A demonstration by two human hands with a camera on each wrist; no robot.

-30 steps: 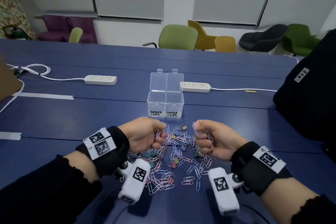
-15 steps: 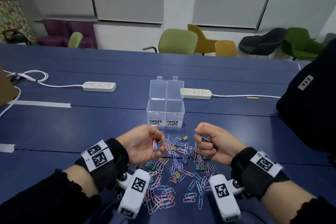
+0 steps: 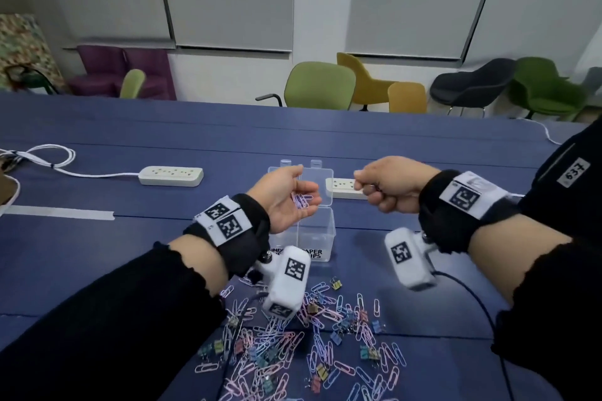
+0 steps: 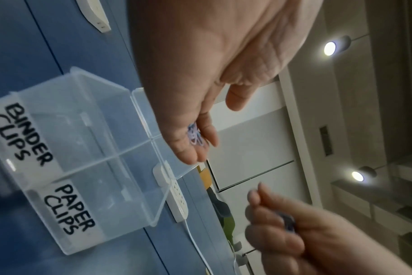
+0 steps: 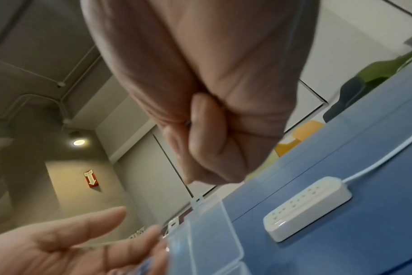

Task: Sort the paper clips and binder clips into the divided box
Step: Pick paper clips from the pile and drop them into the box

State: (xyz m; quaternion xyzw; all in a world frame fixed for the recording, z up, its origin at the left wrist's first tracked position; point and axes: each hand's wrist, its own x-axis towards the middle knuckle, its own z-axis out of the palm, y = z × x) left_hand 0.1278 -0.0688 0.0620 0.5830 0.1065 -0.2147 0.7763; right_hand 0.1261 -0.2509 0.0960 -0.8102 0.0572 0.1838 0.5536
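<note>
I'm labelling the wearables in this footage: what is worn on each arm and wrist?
Both arms wear black sleeves with frilled cuffs. Each wrist has a black band carrying white square-code tags, left and right, with a white tagged camera box beneath, the right one cabled.

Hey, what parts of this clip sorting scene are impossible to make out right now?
- Right hand: curled fingers hide its contents in all three views.
- Divided box: in the head view the left hand and wrist camera cover its binder clip label.
- Paper clips in the left palm: overlapping, too small to count.
</note>
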